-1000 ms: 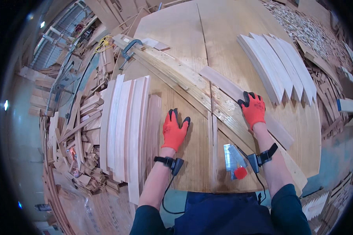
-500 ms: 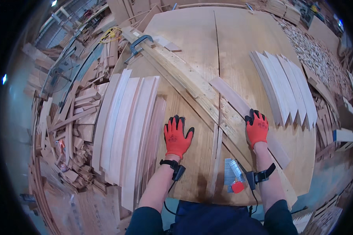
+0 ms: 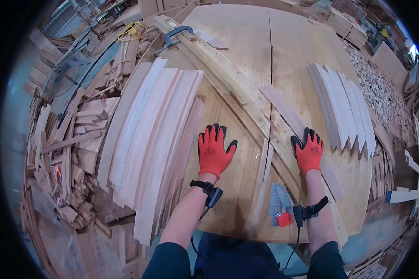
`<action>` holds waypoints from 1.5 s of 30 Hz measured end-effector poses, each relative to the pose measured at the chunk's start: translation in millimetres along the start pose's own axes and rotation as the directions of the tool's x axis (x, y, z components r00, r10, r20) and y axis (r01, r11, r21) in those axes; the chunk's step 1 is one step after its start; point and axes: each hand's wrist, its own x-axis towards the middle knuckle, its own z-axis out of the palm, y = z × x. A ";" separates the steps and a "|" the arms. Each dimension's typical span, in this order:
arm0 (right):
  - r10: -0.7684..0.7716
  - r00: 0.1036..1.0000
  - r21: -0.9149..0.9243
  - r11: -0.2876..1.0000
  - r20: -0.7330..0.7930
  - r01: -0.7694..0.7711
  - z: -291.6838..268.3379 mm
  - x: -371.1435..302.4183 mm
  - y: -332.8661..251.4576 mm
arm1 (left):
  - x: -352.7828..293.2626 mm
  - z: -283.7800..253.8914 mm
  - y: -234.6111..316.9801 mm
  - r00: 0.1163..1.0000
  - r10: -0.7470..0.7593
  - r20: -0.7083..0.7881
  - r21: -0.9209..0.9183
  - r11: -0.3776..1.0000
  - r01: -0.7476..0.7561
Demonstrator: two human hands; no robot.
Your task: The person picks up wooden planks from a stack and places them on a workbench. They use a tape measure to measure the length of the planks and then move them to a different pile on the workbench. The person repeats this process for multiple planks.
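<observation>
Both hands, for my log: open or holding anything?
Left red-gloved hand: open, holding nothing.
Right red-gloved hand: open, over a narrow pinkish wooden board.

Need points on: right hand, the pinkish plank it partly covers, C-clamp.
Right hand (image 3: 308, 154): head view, on the back of the hand.
Pinkish plank (image 3: 284, 109): head view, on its far stretch, beyond the hand.
C-clamp (image 3: 178, 30): head view, on the curved part of its frame.

Tabletop (image 3: 237, 195) left edge: row of boards (image 3: 156, 130).
Right edge: pointed boards (image 3: 340, 107).
Long plank (image 3: 284, 142): diagonal, far-left corner to near-right corner.
C-clamp (image 3: 179, 30): on plank's far end.
Fastener strips (image 3: 275, 201): near edge, left of plank.
</observation>
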 end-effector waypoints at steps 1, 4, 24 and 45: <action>0.002 1.000 -0.001 1.000 -0.012 -0.003 7.7 -0.8 0.5 | 0.8 5.0 -4.6 1.000 0.011 -0.006 0.006 1.000 -0.011; 0.010 0.999 0.026 1.000 -0.038 -0.010 13.0 -4.6 -2.4 | 3.0 10.5 -11.7 0.999 0.041 -0.004 0.015 0.999 -0.041; 0.087 0.996 -0.022 0.996 0.031 -0.087 42.8 36.9 -36.0 | 51.4 39.0 -48.4 0.994 0.035 0.102 -0.016 0.999 -0.033; 0.013 1.000 0.076 0.997 0.012 -0.014 24.9 34.9 -8.7 | 33.0 33.4 -7.2 0.998 0.027 0.060 0.065 0.997 -0.031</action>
